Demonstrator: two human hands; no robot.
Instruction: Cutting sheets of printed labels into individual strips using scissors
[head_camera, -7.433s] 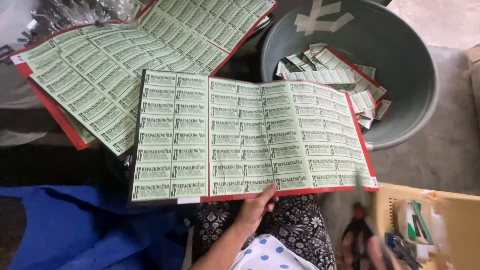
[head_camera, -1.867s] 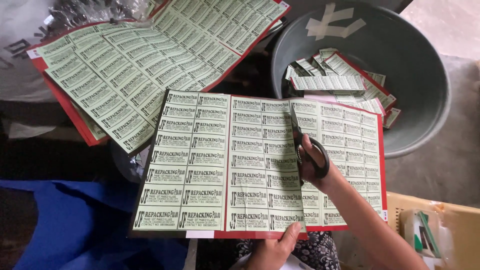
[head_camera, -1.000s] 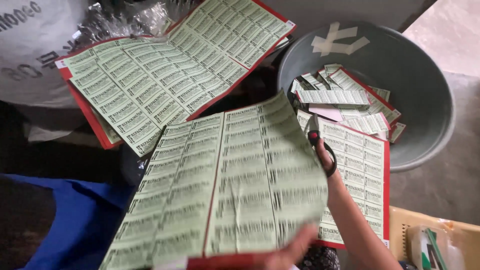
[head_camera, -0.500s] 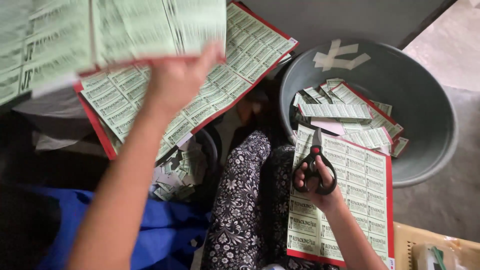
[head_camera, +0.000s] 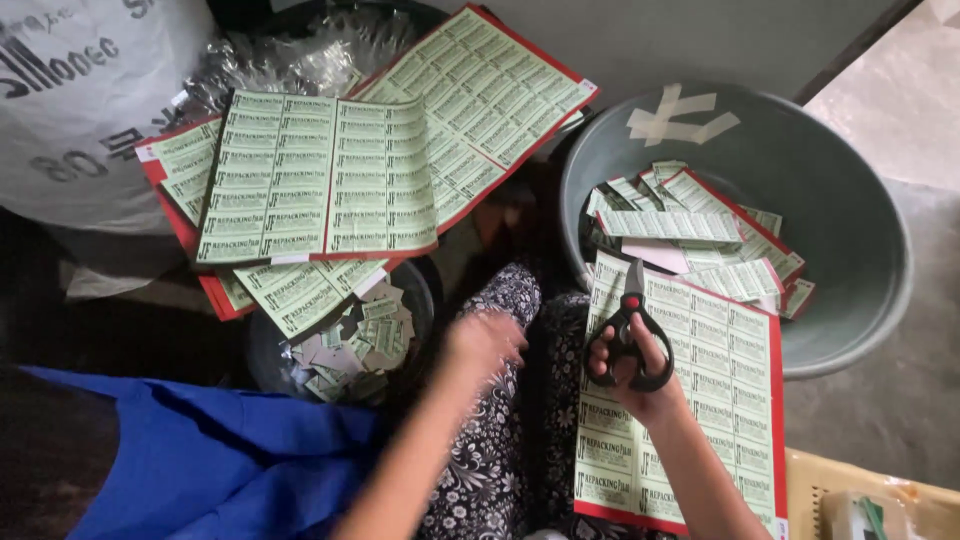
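My right hand grips black-handled scissors, blades pointing up, over a narrow green label sheet with a red edge that lies on my lap and leans into the grey tub. My left hand is blurred and empty above my patterned skirt, fingers loosely curled. A wider green label sheet lies on top of the stack of sheets at upper left.
A grey round tub at right holds cut label strips. A dark bowl below the stack holds small cut labels. White sack at top left, blue cloth at bottom left, yellow crate at bottom right.
The scissors cut the sheet in two. My left hand lifted the larger piece onto the stack at upper left, let go and is moving back down. The right hand kept the scissors and the narrow piece.
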